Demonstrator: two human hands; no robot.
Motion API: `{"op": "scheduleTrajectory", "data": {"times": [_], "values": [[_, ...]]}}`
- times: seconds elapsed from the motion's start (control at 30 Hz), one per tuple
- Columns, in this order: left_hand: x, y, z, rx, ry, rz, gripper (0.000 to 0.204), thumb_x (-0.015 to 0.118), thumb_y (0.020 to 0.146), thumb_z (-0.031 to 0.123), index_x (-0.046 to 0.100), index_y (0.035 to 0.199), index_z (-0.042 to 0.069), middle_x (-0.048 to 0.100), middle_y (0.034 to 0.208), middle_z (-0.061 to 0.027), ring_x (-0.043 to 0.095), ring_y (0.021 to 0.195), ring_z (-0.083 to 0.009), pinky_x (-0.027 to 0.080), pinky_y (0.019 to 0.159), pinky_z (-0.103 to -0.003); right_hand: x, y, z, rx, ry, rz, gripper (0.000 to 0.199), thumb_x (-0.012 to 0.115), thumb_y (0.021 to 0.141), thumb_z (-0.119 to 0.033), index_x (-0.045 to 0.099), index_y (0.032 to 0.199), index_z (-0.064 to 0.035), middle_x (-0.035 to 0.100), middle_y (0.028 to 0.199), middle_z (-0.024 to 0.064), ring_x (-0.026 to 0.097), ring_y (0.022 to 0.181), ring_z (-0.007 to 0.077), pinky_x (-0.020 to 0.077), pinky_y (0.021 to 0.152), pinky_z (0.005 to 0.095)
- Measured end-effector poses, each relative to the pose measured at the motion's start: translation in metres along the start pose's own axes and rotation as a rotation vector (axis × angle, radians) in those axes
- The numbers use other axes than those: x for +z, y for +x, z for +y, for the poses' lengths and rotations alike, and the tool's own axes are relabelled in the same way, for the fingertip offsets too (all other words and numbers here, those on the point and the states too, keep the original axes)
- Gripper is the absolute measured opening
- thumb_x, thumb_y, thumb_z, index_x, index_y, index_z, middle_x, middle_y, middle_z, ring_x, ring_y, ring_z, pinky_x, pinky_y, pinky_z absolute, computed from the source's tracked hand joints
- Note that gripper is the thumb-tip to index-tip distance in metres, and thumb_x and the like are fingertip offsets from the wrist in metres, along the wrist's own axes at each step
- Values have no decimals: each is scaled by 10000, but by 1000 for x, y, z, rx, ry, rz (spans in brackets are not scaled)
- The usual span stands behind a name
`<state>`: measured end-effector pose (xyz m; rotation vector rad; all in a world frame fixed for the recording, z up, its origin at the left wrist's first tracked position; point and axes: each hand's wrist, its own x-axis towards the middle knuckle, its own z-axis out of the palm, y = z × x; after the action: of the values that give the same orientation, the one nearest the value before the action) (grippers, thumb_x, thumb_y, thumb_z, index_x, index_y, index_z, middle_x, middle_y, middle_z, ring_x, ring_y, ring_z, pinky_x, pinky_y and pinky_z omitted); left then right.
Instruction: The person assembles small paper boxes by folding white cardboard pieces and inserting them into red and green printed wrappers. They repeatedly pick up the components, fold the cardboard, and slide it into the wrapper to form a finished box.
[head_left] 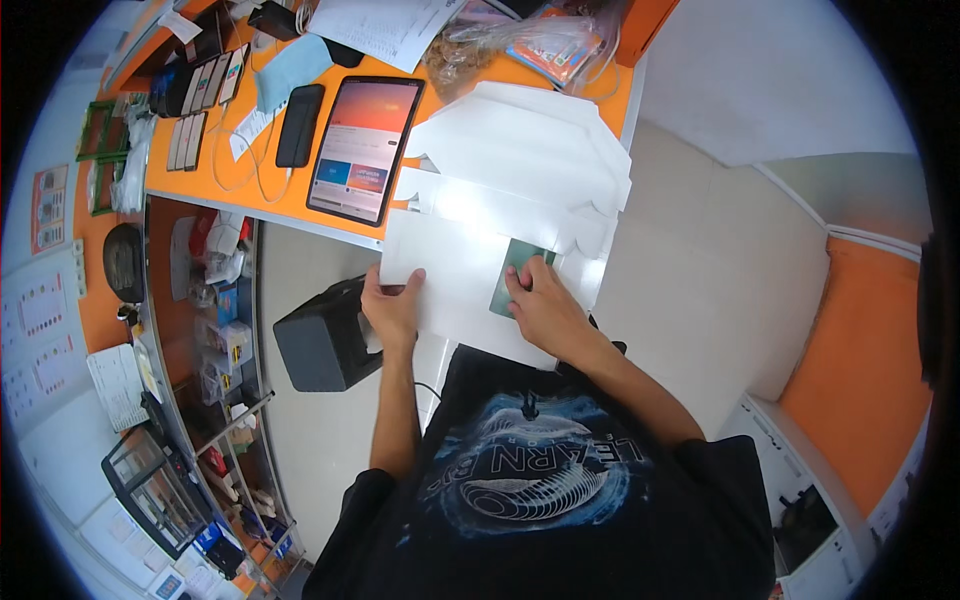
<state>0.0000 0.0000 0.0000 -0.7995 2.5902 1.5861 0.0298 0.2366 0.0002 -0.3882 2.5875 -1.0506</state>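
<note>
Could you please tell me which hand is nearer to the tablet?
Left. The left hand holds the left edge of the white cardboard, just below the tablet in the picture; the right hand is farther off to the right, at the green rectangle.

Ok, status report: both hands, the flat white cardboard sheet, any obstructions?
Left hand gripping flat white cardboard sheet by left edge. Right hand touching dark-green rectangular card atop it. Black-rimmed rectangular tablet close left, not blocking hands.
</note>
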Motion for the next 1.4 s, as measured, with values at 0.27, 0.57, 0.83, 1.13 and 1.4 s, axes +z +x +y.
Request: {"op": "scheduleTrajectory", "data": {"times": [0.27,0.57,0.83,1.13,1.4], "values": [[14,-14,-1,652,430,98,279,670,680,-113,636,936,-10,592,942,-128,584,899,-305,491,769,-361,-5,-1,-8,-14,-44,-28,460,690,828,-45,574,1253,84,434,1069,164,504,967,316,473,857,381],[-6,-3,7,969,606,-398,400,578,691,-92,509,1085,-114,454,1402,-319,463,1300,-467,417,1093,-452,-10,2,-6,-135,-37,65,440,676,813,-34,585,1228,81,373,1422,235,468,1271,422,443,1049,421],[-11,39,59,990,708,-612,179,651,794,89,616,940,-9,665,1016,-196,628,1016,-346,561,745,-437,-18,5,0,-148,26,72,442,665,828,-63,590,1252,37,368,1461,212,507,1243,399,454,1038,421],[55,67,66,1370,714,-917,423,607,928,297,551,1279,67,485,1372,-177,410,1323,-393,293,1108,-549,-22,2,-7,-12,116,23,421,660,854,-96,603,1264,-19,369,1483,147,553,1163,362,478,996,438],[63,62,66,1251,898,-1077,715,524,930,540,363,1521,170,254,1600,-150,187,1484,-384,125,1168,-620,-9,2,-13,105,206,80,377,653,880,-89,614,1253,-45,417,1449,145,561,1123,368,493,942,460]]}}
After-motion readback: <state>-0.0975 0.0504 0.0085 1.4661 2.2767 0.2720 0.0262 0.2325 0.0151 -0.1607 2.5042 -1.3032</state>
